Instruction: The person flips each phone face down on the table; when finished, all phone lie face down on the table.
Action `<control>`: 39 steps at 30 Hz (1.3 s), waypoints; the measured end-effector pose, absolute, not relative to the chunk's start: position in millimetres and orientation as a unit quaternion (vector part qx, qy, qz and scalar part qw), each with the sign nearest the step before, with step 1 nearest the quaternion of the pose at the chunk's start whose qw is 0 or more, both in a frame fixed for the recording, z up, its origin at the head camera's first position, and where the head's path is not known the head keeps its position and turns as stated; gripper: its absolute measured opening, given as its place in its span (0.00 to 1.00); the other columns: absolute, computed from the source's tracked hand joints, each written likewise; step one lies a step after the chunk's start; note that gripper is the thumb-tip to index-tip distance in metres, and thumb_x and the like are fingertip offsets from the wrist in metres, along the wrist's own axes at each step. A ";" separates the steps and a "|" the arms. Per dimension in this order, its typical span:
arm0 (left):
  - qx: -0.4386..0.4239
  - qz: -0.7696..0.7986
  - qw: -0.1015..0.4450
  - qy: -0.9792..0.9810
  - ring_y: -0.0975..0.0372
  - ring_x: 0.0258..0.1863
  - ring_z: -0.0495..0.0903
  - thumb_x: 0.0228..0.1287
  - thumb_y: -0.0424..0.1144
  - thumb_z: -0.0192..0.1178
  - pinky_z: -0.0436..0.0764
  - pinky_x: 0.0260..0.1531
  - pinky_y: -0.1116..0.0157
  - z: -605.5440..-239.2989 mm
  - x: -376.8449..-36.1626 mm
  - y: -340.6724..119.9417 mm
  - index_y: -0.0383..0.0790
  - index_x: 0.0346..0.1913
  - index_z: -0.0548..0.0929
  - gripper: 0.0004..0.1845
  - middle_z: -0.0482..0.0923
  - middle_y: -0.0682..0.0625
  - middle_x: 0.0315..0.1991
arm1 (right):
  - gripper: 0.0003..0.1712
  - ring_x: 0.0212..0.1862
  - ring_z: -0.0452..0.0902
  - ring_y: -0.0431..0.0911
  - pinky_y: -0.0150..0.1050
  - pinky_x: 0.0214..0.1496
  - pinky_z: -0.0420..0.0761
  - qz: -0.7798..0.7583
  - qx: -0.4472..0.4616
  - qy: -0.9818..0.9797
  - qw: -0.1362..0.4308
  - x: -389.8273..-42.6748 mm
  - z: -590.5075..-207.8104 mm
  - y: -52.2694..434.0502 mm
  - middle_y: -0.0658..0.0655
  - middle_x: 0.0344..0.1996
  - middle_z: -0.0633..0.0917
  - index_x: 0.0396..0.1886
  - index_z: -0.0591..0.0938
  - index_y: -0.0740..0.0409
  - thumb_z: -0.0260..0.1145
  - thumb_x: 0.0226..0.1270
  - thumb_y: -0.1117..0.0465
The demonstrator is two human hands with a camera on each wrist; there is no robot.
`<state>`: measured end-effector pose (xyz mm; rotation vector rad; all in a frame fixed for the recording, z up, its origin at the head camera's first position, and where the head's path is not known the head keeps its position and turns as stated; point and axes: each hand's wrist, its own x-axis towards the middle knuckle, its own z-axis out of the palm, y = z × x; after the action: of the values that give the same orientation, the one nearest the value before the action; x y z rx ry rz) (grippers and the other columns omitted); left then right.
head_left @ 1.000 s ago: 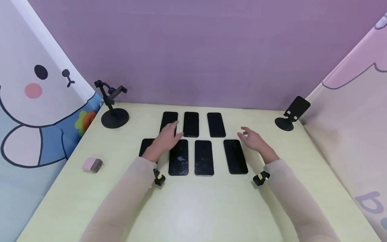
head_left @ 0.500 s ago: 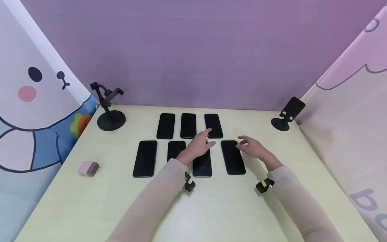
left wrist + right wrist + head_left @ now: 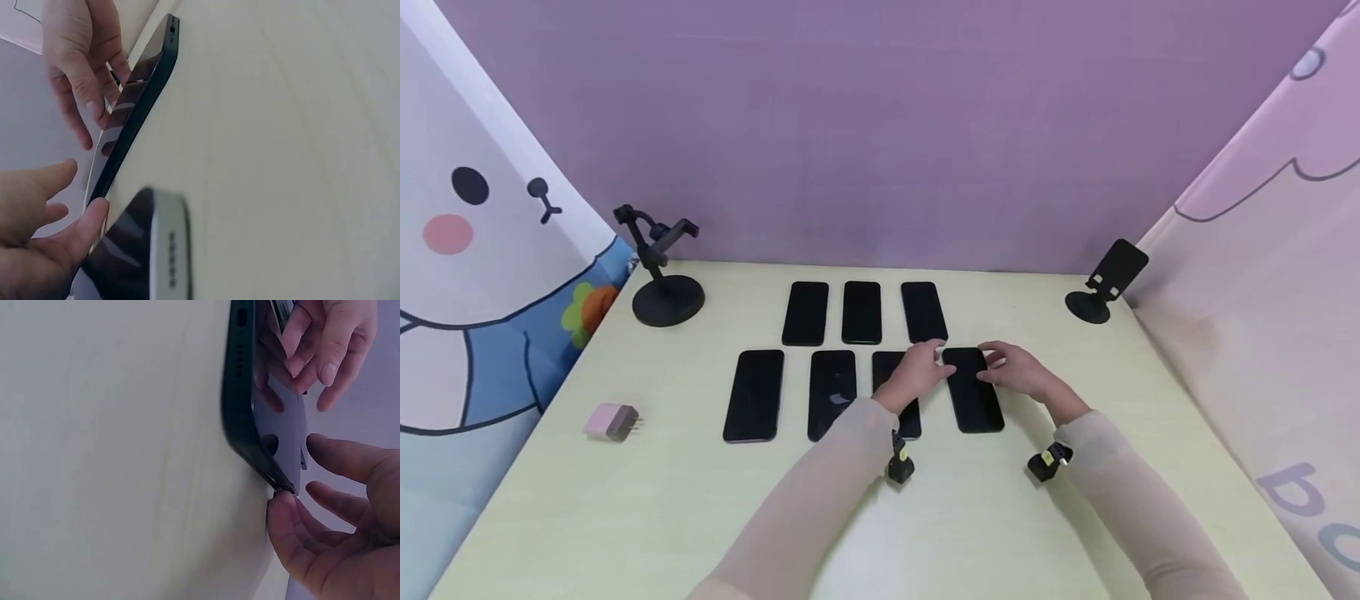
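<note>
Rightmost phone (image 3: 973,390) in the front row is lying flat on the bench (image 3: 625,517); both hands are closing on its far end: left hand (image 3: 917,372) w/ thumb touching a corner, right hand (image 3: 1018,371) w/ relaxed fingers at the edge, neither gripping. Looks slick, stiff, breakable glass, so edges seem best. Other phones (image 3: 832,393) sitting just beside, two stands (image 3: 658,267) well apart

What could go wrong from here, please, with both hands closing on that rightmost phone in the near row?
The left hand and right hand touch only the edges of the rightmost phone with their fingertips; such a thin grip may slip on the smooth case. The left forearm also reaches across the neighbouring phone, so it might get nudged out of its row on the table.
</note>
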<state>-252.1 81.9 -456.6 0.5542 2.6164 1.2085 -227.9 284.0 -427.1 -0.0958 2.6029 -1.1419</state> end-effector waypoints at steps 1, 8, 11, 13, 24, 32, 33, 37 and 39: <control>0.187 0.411 0.101 0.886 0.55 0.51 0.79 0.67 0.40 0.64 0.75 0.51 0.64 -457.3 -252.1 83.1 0.35 0.67 0.71 0.29 0.81 0.42 0.50 | 0.33 0.52 0.76 0.61 0.47 0.47 0.79 -0.398 -0.033 0.905 0.148 -228.3 -427.5 283.7 0.75 0.54 0.74 0.67 0.66 0.72 0.66 0.65 0.66; 0.189 0.392 0.077 0.897 0.54 0.58 0.73 0.61 0.39 0.69 0.71 0.57 0.66 -461.5 -249.0 92.9 0.30 0.62 0.76 0.28 0.81 0.41 0.49 | 0.31 0.50 0.75 0.60 0.46 0.46 0.78 -0.404 -0.025 0.903 0.147 -231.6 -432.0 282.9 0.73 0.53 0.74 0.65 0.69 0.70 0.67 0.63 0.68; 0.192 0.380 0.075 0.902 0.53 0.57 0.73 0.61 0.39 0.69 0.71 0.57 0.66 -464.9 -247.6 96.2 0.28 0.62 0.76 0.29 0.76 0.38 0.53 | 0.31 0.50 0.75 0.60 0.46 0.45 0.78 -0.405 -0.020 0.902 0.146 -232.5 -433.4 282.7 0.72 0.52 0.74 0.64 0.70 0.70 0.68 0.62 0.69; 0.193 0.373 0.076 0.904 0.53 0.57 0.73 0.61 0.39 0.69 0.71 0.57 0.65 -466.3 -246.9 97.6 0.27 0.62 0.75 0.30 0.74 0.37 0.54 | 0.31 0.49 0.74 0.60 0.47 0.46 0.77 -0.403 -0.017 0.904 0.145 -233.0 -433.7 282.5 0.72 0.52 0.74 0.64 0.71 0.69 0.69 0.61 0.69; 0.192 0.348 0.091 0.913 0.56 0.58 0.71 0.65 0.41 0.65 0.71 0.56 0.67 -465.7 -243.4 99.6 0.30 0.67 0.71 0.31 0.68 0.39 0.59 | 0.31 0.49 0.76 0.57 0.44 0.47 0.77 -0.429 0.006 0.892 0.143 -236.1 -436.3 282.2 0.71 0.50 0.77 0.63 0.73 0.70 0.69 0.59 0.73; 0.191 0.338 0.087 0.917 0.55 0.60 0.69 0.68 0.41 0.63 0.69 0.59 0.66 -462.2 -241.8 100.4 0.29 0.65 0.73 0.28 0.71 0.39 0.58 | 0.29 0.57 0.70 0.62 0.38 0.48 0.79 -0.492 -0.011 0.861 0.127 -234.9 -429.5 288.9 0.75 0.55 0.73 0.62 0.72 0.75 0.67 0.61 0.73; 0.190 0.340 0.089 0.917 0.55 0.61 0.69 0.68 0.41 0.62 0.69 0.59 0.66 -461.5 -241.2 100.6 0.29 0.65 0.73 0.27 0.72 0.39 0.59 | 0.28 0.57 0.70 0.62 0.37 0.48 0.79 -0.500 -0.013 0.857 0.126 -234.7 -428.6 289.5 0.75 0.55 0.73 0.62 0.72 0.75 0.67 0.61 0.73; 0.179 0.361 0.097 0.910 0.56 0.61 0.70 0.70 0.40 0.61 0.69 0.59 0.66 -459.1 -238.3 101.3 0.30 0.65 0.73 0.26 0.71 0.39 0.60 | 0.28 0.53 0.76 0.56 0.37 0.47 0.80 -0.520 -0.033 0.845 0.120 -233.3 -424.3 291.5 0.75 0.56 0.74 0.61 0.71 0.77 0.66 0.62 0.73; 0.179 0.370 0.091 0.907 0.55 0.60 0.70 0.70 0.40 0.61 0.69 0.59 0.65 -458.5 -237.4 101.9 0.30 0.65 0.73 0.25 0.72 0.39 0.59 | 0.27 0.49 0.78 0.51 0.37 0.46 0.80 -0.532 -0.038 0.838 0.115 -232.8 -422.4 292.3 0.75 0.55 0.75 0.61 0.71 0.78 0.65 0.62 0.74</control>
<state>-237.4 101.9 -458.5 0.5318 2.6949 1.0992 -232.8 292.3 -422.4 -0.1115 2.4555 -1.5580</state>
